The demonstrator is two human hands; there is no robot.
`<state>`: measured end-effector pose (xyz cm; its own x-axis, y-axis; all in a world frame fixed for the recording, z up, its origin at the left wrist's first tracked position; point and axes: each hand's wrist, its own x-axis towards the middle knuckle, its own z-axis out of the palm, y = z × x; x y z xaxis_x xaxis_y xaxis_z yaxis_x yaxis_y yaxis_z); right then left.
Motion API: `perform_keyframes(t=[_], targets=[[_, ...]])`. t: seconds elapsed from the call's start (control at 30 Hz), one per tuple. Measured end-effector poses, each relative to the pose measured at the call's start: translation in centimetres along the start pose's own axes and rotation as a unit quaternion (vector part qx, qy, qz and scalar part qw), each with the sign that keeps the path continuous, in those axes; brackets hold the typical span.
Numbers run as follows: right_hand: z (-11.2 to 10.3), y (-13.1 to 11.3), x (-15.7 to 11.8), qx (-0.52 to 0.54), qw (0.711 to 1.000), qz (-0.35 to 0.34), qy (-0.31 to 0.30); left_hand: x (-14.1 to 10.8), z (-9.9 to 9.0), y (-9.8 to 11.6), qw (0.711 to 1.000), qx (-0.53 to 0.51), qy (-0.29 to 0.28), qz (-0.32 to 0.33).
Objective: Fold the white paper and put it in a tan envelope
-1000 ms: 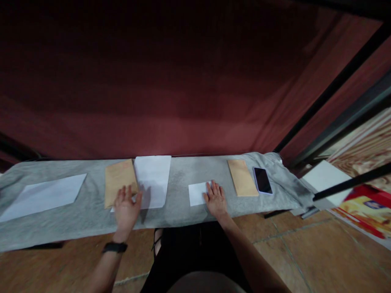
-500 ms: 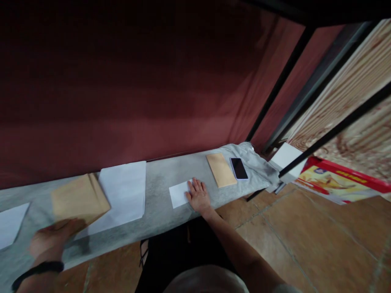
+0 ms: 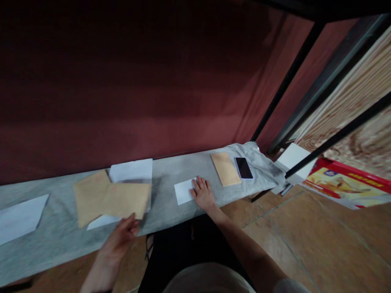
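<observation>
The left hand (image 3: 124, 236) pinched a brown envelope (image 3: 126, 199) by its near corner, left of the small white sheet (image 3: 183, 191). The envelope partly covered the large white paper (image 3: 131, 171) and brown packet (image 3: 88, 195), also left of it. The right hand (image 3: 203, 195) lay on the sheet, fingers extended, gripping nothing. Right of it were a tan envelope (image 3: 226, 169) and phone (image 3: 244, 168).

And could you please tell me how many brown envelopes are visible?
3 visible: the held envelope in the left hand, the left envelope partly behind it, and the right envelope beside the phone. More may be hidden underneath.
</observation>
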<state>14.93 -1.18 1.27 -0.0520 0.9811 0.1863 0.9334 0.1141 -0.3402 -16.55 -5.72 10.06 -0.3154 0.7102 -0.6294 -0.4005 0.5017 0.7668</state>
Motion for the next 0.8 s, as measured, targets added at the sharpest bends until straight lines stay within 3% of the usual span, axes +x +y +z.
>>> perform_keyframes(t=[0.1, 0.2, 0.3, 0.37, 0.43, 0.5, 0.57, 0.63, 0.73, 0.8], targets=[[-0.1, -1.4, -0.6, 0.169, 0.985, 0.033, 0.023, -1.6, 4.7, -4.3, 0.991, -0.119, -0.03, -0.044], [0.4, -3.7, -1.7, 0.344, 0.937, 0.064, 0.0, -2.2, 7.4, -7.0, 0.981, -0.172, -0.061, -0.073], [1.0, -5.7, -2.5, 0.582, 0.796, 0.128, -0.1, -2.5, 8.3, -8.6, 0.979, -0.167, -0.09, -0.081], [1.0, -6.3, -2.8, 0.673, 0.709, 0.174, -0.118, -2.5, 8.5, -9.2, 0.977, -0.164, -0.104, -0.082], [0.8, -6.3, -3.0, 0.71, 0.664, 0.206, -0.11, -2.6, 8.6, -9.5, 0.976, -0.163, -0.112, -0.087], [0.2, -6.0, -3.2, 0.727, 0.64, 0.219, -0.118, -2.9, 8.8, -9.5, 0.974, -0.164, -0.118, -0.1], [-0.4, -5.7, -3.2, 0.729, 0.638, 0.208, -0.133, -3.4, 9.0, -9.6, 0.972, -0.166, -0.123, -0.113], [-1.1, -5.3, -3.1, 0.712, 0.665, 0.183, -0.134, -4.1, 9.3, -10.1, 0.973, -0.155, -0.126, -0.116], [-2.1, -4.7, -2.7, 0.643, 0.748, 0.136, -0.098, -5.3, 9.3, -11.5, 0.98, -0.074, -0.146, -0.109], [-2.7, -3.9, -2.6, 0.566, 0.814, 0.107, -0.065, -5.8, 9.0, -12.2, 0.981, 0.034, -0.184, -0.051]])
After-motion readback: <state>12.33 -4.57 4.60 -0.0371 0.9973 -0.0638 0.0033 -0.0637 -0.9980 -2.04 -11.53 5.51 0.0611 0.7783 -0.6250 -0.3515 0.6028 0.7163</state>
